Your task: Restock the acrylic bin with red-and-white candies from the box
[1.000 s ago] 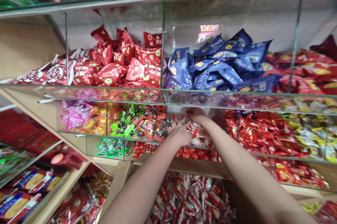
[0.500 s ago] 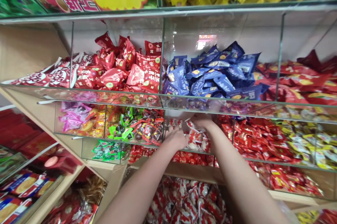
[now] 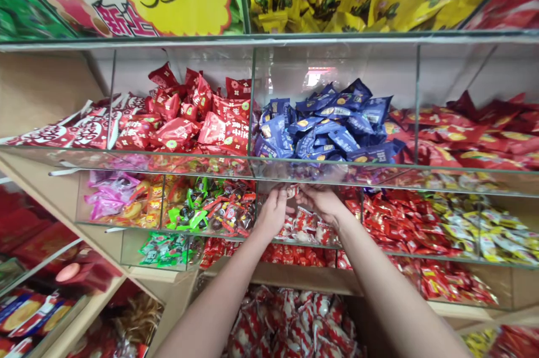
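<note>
Hands met at the centre of the frame: left hand (image 3: 273,213) and right hand (image 3: 322,201), fingers loosely curled, touched red-and-white sweets (image 3: 309,223) in the clear bin (image 3: 256,209). Whether either gripped one was unclear. Shallow, gentle sweeps seemed wisest, so that nothing spilled over the front.

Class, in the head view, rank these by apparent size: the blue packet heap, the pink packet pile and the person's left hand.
Largest: blue packet heap.
Then pink packet pile and left hand, which look about alike, so I leave them unranked.

left hand (image 3: 272,213), right hand (image 3: 322,203) in candy bin (image 3: 307,244)
</note>
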{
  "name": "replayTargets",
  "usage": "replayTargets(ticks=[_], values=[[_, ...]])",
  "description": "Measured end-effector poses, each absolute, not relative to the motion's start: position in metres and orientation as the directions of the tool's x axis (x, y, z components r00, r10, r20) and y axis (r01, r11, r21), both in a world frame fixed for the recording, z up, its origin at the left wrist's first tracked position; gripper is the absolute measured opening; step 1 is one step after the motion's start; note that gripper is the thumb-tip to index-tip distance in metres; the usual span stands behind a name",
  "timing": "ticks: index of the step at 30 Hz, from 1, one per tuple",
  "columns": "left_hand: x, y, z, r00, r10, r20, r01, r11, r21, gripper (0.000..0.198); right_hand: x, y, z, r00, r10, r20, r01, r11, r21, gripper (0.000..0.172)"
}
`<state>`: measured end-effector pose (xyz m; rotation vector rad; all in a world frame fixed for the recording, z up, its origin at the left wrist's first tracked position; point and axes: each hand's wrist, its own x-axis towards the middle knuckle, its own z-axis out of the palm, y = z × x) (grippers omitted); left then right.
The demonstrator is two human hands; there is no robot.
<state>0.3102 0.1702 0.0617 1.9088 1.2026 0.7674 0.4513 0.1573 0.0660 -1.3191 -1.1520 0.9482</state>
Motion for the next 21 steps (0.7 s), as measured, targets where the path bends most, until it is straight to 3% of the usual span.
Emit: replayTargets(ticks=[4,10,14,21], values=[[0.314,0.176,0.053,0.406,0.891,0.202,0.109,-0.267,0.958,0.029,0.448,0.144,0.064,0.167,0.981,0.101,-0.12,0.121,-0.985,0.012],[0.318,0.173,0.052,0.313,0.906,0.286,-0.225,-0.222,0.949,0.034,0.444,0.144,0.059,0.211,0.976,0.046,-0.288,0.107,-0.952,0.018],[0.317,0.173,0.052,0.277,0.912,0.303,-0.308,-0.215,0.927,0.042,0.442,0.144,0.057,0.205,0.979,0.022,-0.29,0.082,-0.953,0.023],[0.318,0.18,0.042,0.301,0.924,0.237,-0.276,-0.154,0.949,0.022,0.448,0.146,0.055,0.27,0.957,0.101,-0.152,0.146,-0.978,0.026]])
